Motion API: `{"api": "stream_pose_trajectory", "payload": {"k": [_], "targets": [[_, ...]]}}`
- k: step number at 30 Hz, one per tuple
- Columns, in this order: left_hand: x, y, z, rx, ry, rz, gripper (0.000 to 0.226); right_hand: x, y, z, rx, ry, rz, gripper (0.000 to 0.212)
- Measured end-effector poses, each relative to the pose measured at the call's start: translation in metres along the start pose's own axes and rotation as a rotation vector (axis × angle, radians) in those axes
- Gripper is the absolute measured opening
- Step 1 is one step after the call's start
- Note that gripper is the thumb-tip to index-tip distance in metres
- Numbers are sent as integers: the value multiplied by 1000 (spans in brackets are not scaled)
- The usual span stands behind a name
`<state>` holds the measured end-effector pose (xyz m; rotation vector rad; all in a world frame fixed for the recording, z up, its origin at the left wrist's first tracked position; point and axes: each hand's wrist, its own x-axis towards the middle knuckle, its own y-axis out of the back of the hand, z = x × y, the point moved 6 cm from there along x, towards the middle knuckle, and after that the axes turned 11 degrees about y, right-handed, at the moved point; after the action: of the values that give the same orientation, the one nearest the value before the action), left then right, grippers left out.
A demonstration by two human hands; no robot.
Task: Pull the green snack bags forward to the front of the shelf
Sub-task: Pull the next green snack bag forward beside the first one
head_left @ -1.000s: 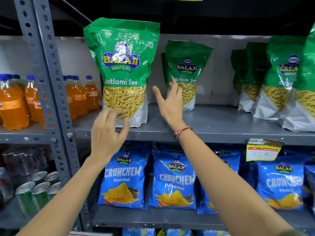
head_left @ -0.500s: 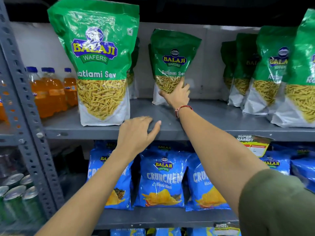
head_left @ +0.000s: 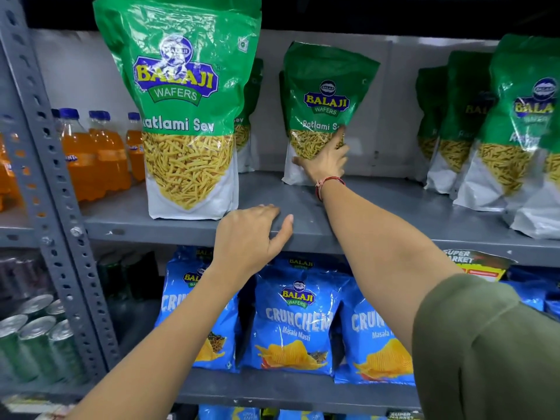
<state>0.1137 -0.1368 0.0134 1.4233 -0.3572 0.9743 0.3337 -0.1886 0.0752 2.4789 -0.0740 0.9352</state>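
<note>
Green back bag [head_left: 325, 95] at 12 o'clock stands deep on the shelf [head_left: 378, 207], right hand [head_left: 325, 160] spread flat against its front. Left hand [head_left: 251, 237], loosely curled, rests on the shelf edge beside the front bag [head_left: 185, 95] at 10 o'clock.

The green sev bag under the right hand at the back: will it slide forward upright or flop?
The green sev bag stands on a gusseted base, so it probably slides. Its soft top already leans, so it may tip. The right hand pulling low should help.
</note>
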Motion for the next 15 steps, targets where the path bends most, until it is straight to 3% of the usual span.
{"api": "stream_pose_trajectory", "payload": {"k": [6,15], "targets": [[-2,2,2,-18,-8,-9,61,-1,6,-2,51,8,33,118],[-3,3,2,-24,-6,2,59,4,4,-11,41,-33,7,128]]}}
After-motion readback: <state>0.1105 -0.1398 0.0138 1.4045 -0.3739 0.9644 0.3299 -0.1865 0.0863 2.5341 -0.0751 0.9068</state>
